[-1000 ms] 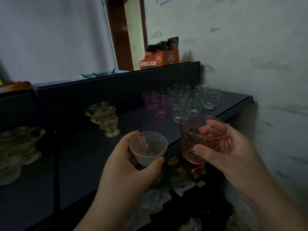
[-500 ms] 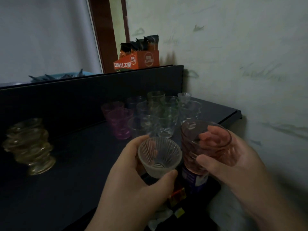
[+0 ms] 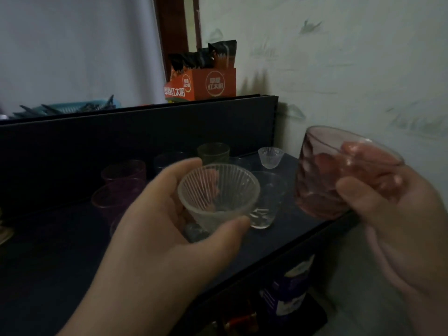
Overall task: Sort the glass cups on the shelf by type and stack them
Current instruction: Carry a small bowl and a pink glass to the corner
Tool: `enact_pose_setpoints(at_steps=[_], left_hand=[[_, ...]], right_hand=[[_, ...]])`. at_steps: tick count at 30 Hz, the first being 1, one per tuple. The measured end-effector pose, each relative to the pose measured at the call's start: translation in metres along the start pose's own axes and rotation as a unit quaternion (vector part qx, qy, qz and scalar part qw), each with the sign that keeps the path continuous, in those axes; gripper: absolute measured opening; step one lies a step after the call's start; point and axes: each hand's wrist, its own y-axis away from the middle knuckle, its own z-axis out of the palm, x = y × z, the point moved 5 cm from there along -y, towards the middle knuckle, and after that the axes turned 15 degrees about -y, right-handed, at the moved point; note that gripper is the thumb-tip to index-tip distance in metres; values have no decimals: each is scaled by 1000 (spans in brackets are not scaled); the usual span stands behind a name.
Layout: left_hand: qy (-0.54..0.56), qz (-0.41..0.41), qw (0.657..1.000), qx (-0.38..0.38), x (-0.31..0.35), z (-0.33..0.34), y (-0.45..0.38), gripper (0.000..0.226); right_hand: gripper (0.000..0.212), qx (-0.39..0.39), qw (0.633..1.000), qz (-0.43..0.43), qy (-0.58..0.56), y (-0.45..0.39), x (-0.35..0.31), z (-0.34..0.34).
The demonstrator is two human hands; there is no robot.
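Since the earlier frame the view has been swinging right and closer, so the amber glasses are dropping out on the left and the cluster of cups is now sitting nearer the middle. I am watching the left hand (image 3: 174, 229) gripping a small clear ribbed cup (image 3: 218, 195), thumb below and fingers curling round its far side, above the dark shelf (image 3: 60, 251). The right hand (image 3: 397, 214) is grasping a pink glass tumbler (image 3: 322, 175), tilted, to the right of the ribbed cup and past the shelf's right edge, with fingers showing through the glass. Behind the ribbed cup, a clear tumbler (image 3: 266, 202) is standing on the shelf, and further back a second small ribbed cup (image 3: 270, 156) is sitting near the corner. Left of the ribbed cup, purple tumblers (image 3: 118, 190) are standing in dim light, with a greenish tumbler (image 3: 213, 152) behind. Above the ribbed cup, an orange box (image 3: 206, 84) holding dark sachets is resting on the shelf's upper ledge. A pale scuffed wall (image 3: 351, 69) is running along the right, and a brown door frame (image 3: 174, 32) is rising behind the box.
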Motion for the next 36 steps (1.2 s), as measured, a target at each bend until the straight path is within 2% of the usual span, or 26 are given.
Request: enact_pose_setpoints(at_steps=[2,3,6,9,12,16,20,24,27,32,36], left_hand=[[-3,-12,998,53,-1,5,-7,61],[8,-26,996,85,2,9,-12,66],[-28,-71,990,116,13,23,-30,94],[-97,-126,979,128,15,33,-51,96],[-130,-155,969,145,14,41,-64,85],[-135,-167,963,161,15,44,-70,95],[-166,-173,957,164,18,44,-75,100],[-175,-181,953,169,14,44,-79,83],[-193,-183,949,169,13,42,-81,87],[-213,-176,947,162,14,40,-87,92],[-240,-175,944,141,12,42,-96,95]], right_hand=[[86,-10,1000,5,9,-32,6,-14],[82,-23,1000,13,8,-48,11,-20],[49,-79,995,46,28,-93,34,-30],[40,-123,986,80,84,-131,69,-34],[48,-153,973,115,130,-157,111,-32],[62,-185,949,143,211,-167,148,-17],[58,-203,933,142,262,-166,171,-12],[54,-227,916,153,292,-162,178,-6],[50,-254,905,146,308,-156,177,0],[66,-252,904,152,311,-151,182,1],[65,-255,903,170,301,-150,182,-2]])
